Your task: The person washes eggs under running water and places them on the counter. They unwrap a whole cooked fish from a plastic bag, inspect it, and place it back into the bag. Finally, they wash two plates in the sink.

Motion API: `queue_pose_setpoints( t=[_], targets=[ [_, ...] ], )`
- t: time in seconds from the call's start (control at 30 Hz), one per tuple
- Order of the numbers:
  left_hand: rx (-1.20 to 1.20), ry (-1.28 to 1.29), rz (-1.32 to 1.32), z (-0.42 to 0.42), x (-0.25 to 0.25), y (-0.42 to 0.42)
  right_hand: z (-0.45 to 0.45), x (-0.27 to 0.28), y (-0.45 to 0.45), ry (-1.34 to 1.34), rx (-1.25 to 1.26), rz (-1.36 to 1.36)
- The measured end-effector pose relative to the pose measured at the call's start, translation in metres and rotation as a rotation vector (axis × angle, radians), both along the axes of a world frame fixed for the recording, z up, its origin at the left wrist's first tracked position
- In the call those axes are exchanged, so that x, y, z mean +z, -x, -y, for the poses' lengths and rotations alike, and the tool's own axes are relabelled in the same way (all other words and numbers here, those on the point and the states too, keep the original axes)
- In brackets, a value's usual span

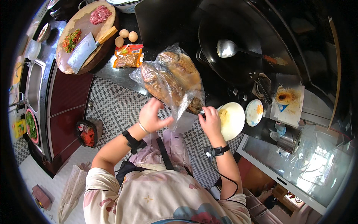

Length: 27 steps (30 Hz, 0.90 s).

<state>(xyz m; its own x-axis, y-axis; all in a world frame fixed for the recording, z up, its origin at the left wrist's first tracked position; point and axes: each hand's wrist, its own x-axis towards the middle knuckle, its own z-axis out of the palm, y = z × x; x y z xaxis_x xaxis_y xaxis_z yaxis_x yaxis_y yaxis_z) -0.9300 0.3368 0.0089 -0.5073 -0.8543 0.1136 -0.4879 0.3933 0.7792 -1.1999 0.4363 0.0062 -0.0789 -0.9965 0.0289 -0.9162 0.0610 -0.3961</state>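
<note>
A clear plastic bag [179,78] lies at the counter's front edge, its loose end hanging over the side. Inside are large, glossy brown pieces [165,81] that look like cooked meat. My left hand [152,116] is just in front of the bag, thumb and fingers apart, with nothing visible in it. At the bag's lower right corner is my right hand [211,121], thumb and forefinger close together. Whether they pinch the plastic cannot be made out. Directly beside that hand stands a pale bowl [233,120] with yellowish residue inside.
A black wok [223,67] holds a metal ladle [227,49]. On the round chopping board [86,33] lie a cleaver [82,53], minced meat [100,14] and chopped peppers [72,41]. Eggs [124,33] and an orange packet [128,56] sit nearby. A small floral plate [254,112] is right.
</note>
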Motion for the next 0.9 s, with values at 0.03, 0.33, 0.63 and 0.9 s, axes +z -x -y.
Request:
queue_pose_setpoints(
  t=[0.03,0.33,0.63,0.9],
  targets=[
    [-0.046,-0.010,0.050,-0.014,0.004,0.006,0.004,0.006,0.004,0.019,-0.027,-0.023],
    [0.233,0.071,0.180,-0.058,-0.003,0.036,0.053,0.000,0.005,0.014,-0.030,-0.125],
    [0.510,0.260,0.145,-0.095,0.010,0.058,0.047,-0.009,0.034,0.119,0.079,-0.108],
    [-0.246,0.413,0.345,-0.112,0.021,0.131,0.037,0.004,0.050,0.144,0.090,-0.058]
  ],
)
